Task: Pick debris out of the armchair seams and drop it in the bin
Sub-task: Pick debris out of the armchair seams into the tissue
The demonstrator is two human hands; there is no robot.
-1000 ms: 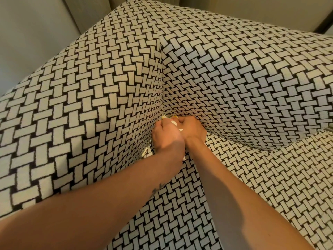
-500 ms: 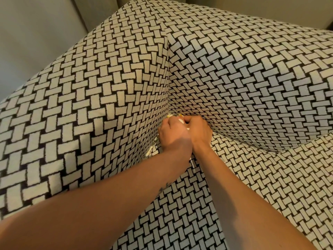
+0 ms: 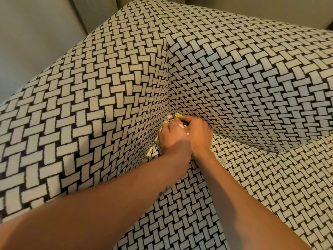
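Observation:
The armchair is covered in a black-and-white basket-weave fabric. Both hands meet in the back left corner of the seat, where armrest, backrest and cushion join. Small yellow-and-white debris sticks out of the corner seam just above my fingers. My left hand is curled, knuckles up, with white scraps showing at its fingertips. My right hand lies against it, its curled fingers and thumb pinching at the debris in the corner. The bin is out of view.
More pale scraps lie in the seam between the left armrest and the seat cushion. A small clear wrapper lies on the cushion right of my right wrist. A grey wall stands beyond the left armrest.
Both hands have stayed in the corner seam, working close together. The view has drifted a little, so the hands sit slightly further right in the picture.

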